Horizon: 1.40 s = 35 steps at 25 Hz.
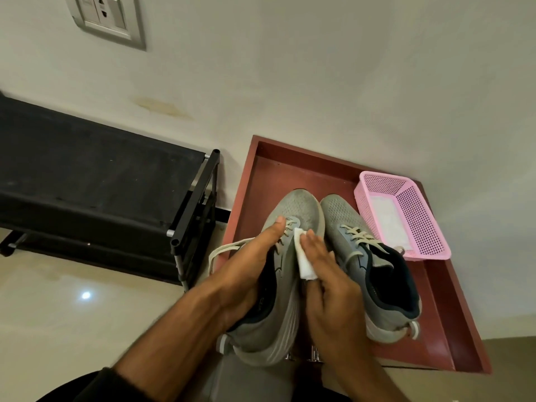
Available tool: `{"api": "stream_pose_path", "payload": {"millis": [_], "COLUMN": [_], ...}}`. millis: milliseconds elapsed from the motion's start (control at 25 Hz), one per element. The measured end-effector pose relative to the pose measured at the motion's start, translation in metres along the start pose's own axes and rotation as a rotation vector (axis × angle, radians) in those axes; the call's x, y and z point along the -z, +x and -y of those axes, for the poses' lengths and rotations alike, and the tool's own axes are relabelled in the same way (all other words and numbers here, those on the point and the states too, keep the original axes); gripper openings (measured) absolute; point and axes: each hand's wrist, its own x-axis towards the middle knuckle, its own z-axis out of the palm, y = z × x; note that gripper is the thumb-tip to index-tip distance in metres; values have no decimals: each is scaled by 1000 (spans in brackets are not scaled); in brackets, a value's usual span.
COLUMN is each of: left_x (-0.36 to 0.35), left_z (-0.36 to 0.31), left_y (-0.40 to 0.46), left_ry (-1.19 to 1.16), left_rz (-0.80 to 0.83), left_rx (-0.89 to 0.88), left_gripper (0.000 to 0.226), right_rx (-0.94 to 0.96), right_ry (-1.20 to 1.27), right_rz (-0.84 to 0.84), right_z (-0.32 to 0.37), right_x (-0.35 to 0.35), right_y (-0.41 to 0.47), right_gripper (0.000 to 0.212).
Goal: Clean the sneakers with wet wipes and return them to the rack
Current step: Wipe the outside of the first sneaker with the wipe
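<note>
A person's left hand (246, 274) gripped a grey mesh lace-up sneaker (278, 285), its fingers tucked inside the dark opening and the thumb lying along the laces. The right hand (327, 288) pressed a folded white wet wipe (303, 256) against that sneaker's side, fingers curled around the wipe. A second matching grey sneaker (374, 265) sat just beside it on a low dark red bench (290, 169) with raised edges. A pink perforated plastic basket (406, 216) stood at the bench's far right corner, holding a white sheet. A black metal-framed fabric shoe rack (101, 169) stood to the left against the pale wall.
</note>
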Motion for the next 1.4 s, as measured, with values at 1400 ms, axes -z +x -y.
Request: {"api": "stream_pose_path", "payload": {"millis": [1400], "left_x": [30], "left_z": [-21], "left_y": [-34], "left_ry": [950], "left_rz": [378], "left_rx": [-151], "left_gripper": [28], "right_rx": [-55], "right_ry": [161], "right_rz": [-8], "right_z": [4], "right_x": [15], "right_y": [-6], "right_gripper": [54]}}
